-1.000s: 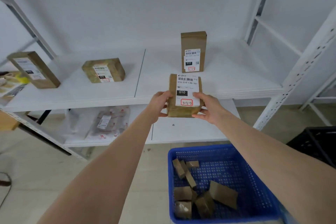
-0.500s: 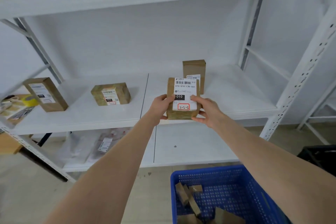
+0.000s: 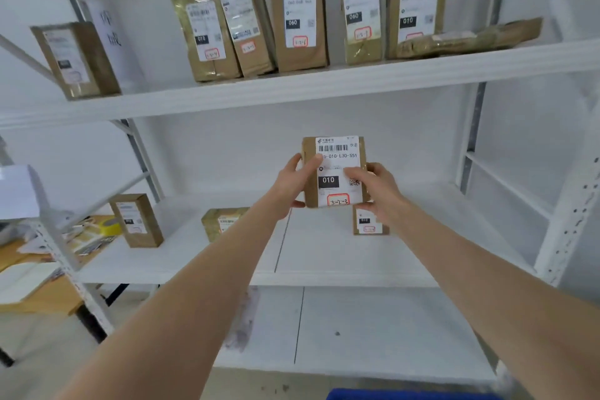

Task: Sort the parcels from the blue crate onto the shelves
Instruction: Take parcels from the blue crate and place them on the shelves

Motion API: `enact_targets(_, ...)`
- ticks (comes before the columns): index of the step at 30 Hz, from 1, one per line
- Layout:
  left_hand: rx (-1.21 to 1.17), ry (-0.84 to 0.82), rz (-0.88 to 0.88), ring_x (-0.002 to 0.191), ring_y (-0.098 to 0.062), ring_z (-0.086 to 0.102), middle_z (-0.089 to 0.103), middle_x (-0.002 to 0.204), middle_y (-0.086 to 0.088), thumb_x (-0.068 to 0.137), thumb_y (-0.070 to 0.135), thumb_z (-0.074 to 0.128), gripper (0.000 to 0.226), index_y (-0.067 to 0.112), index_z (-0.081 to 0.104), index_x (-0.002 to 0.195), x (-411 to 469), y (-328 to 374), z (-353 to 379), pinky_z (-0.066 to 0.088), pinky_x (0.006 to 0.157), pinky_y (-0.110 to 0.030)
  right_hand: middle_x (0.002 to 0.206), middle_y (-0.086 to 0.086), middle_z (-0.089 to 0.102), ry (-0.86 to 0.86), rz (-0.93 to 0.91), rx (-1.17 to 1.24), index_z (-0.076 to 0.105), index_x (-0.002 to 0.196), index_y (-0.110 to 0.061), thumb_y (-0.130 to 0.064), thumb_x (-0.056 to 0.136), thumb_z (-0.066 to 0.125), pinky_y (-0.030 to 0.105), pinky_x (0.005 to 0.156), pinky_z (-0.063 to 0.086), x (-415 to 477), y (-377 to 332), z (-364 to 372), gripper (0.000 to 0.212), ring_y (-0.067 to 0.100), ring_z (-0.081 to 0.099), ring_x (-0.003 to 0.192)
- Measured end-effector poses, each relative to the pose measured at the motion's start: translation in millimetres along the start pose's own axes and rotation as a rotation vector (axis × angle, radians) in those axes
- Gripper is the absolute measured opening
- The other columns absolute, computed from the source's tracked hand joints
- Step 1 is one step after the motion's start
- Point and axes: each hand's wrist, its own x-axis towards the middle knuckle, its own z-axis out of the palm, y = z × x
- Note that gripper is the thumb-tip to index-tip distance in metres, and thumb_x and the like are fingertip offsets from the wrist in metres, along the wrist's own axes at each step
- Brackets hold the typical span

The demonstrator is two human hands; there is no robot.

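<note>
Head view: parcel [image 3: 334, 172] being held upright before the middle shelf [image 3: 324, 256].
The left hand [image 3: 293, 182] and right hand [image 3: 378, 193] are clamping its two side edges, thumbs lying on the label; it is hanging clear of the shelf. Judged small, stiff and light; its taped faces are looking slick, so an edge grip is serving best. The crate [image 3: 406, 394] is showing below.
</note>
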Motion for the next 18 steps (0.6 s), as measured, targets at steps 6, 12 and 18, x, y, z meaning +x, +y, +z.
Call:
enact_targets(6, -0.042, 0.149, 0.203, 0.079, -0.008, 0.063, 0.065, 0.094, 0.008, 0.092, 0.041, 0.055, 0.047, 0.022, 0.046, 0.135, 3.1, 61.3, -52.3, 0.05, 0.059, -0.028, 0.1, 0.003, 0.067, -0.009, -0.287, -0.036, 0.053, 0.104, -0.016, -0.025, 0.079, 0.075, 0.03, 0.065, 0.051, 2.0, -58.3, 57.5, 0.035, 0.017, 0.068, 0.082)
enact_targets(12, -0.032, 0.192, 0.399, 0.089, -0.016, 0.066, 0.066, 0.1, 0.001, 0.093, 0.039, 0.055, 0.054, 0.033, 0.033, 0.142, 8.0, 99.3, -121.2, 0.056, 0.069, -0.033, 0.103, 0.001, 0.065, 0.068, -0.527, -0.063, 0.056, 0.092, -0.026, -0.033, 0.079, 0.072, 0.033, 0.079, 0.054, 1.4, -90.8, 126.5, 0.022, 0.016, 0.066, 0.092)
enact_targets(18, 0.087, 0.201, 0.611, 0.095, -0.021, 0.066, 0.062, 0.102, -0.002, 0.091, 0.038, 0.058, 0.044, 0.035, 0.042, 0.131, 25.2, 136.9, -221.9, 0.059, 0.07, -0.041, 0.094, -0.007, 0.063, 0.024, -0.593, -0.219, 0.059, 0.091, -0.037, -0.036, 0.091, 0.061, 0.033, 0.076, 0.054, 9.9, -120.3, 214.0, 0.002, 0.015, 0.064, 0.091)
